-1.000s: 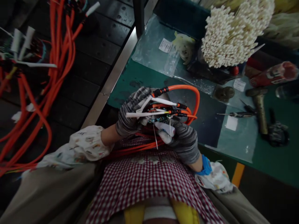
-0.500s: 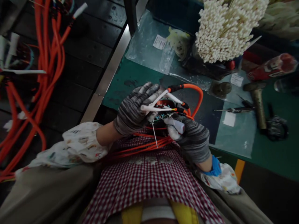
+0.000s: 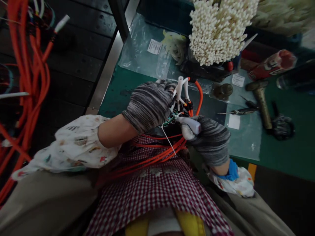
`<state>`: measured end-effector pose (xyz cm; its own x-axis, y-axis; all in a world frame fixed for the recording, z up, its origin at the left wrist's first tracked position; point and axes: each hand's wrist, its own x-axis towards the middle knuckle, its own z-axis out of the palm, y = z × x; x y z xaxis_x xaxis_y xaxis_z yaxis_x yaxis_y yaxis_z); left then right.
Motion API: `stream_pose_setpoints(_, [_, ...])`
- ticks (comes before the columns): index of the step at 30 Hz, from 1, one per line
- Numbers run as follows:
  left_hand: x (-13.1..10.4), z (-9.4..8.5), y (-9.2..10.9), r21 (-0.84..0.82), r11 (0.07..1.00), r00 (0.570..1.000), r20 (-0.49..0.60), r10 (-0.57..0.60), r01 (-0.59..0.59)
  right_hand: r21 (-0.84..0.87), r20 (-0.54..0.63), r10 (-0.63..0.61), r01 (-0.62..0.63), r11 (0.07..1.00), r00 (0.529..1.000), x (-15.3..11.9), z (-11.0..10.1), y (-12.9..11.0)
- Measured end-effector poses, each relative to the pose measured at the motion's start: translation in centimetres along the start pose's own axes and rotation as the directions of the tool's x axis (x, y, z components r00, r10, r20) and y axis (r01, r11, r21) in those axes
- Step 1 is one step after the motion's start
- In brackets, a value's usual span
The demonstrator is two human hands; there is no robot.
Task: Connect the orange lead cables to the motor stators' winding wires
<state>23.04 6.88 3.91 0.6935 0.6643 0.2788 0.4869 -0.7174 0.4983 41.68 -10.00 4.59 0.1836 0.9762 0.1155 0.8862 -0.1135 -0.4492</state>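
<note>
Left hand [image 3: 151,106] curled over the wired coil [image 3: 168,122], grip unclear; right hand [image 3: 210,139] pinching a white object [image 3: 191,125].

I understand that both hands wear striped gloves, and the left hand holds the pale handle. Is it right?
Not quite: the right hand holds the pale handle, not the left hand, as the head view shows. Both do wear striped gloves.
</note>
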Motion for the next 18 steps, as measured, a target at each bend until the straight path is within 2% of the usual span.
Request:
stream_pose_setpoints(4, [3.4, -0.1, 1.4, 0.078, 0.997, 0.973, 0.229, -0.011, -0.007, -0.137, -0.085, 0.052, -0.063, 0.989, 0.995, 1.0, 0.5, 0.5])
stream_pose_setpoints(8, [6.7, -0.8, 4.1, 0.202, 0.976, 0.931, 0.332, -0.149, 0.084, -0.088, -0.009, 0.108, -0.109, 0.990, 0.994, 1.6, 0.9, 0.4])
stream_pose_setpoints(10, [7.6, -1.0, 4.9, 0.289, 0.951, 0.901, 0.374, -0.222, 0.114, -0.054, -0.046, 0.095, -0.098, 0.994, 0.994, 1.5, 1.0, 0.5])
stream_pose_setpoints(11, [7.8, -0.9, 4.9, 0.313, 0.942, 0.896, 0.374, -0.238, 0.119, -0.033, -0.074, 0.085, -0.088, 0.996, 0.994, 1.3, 1.0, 0.6])
stream_pose_setpoints(13, [7.6, -0.4, 4.1, 0.296, 0.951, 0.926, 0.329, -0.187, 0.087, 0.050, -0.137, 0.097, -0.091, 0.995, 0.986, 0.6, 1.0, 1.2])
stream_pose_setpoints(15, [6.9, 0.3, 2.5, 0.217, 0.976, 0.971, 0.227, -0.070, 0.020, 0.207, -0.186, 0.177, -0.137, 0.969, 0.967, -0.2, 0.9, 2.2])
stream_pose_setpoints(18, [5.2, 0.8, 0.3, 0.146, 0.988, 0.995, 0.093, 0.038, -0.051, 0.437, -0.232, 0.355, -0.229, 0.870, 0.906, -0.6, 0.4, 4.6])
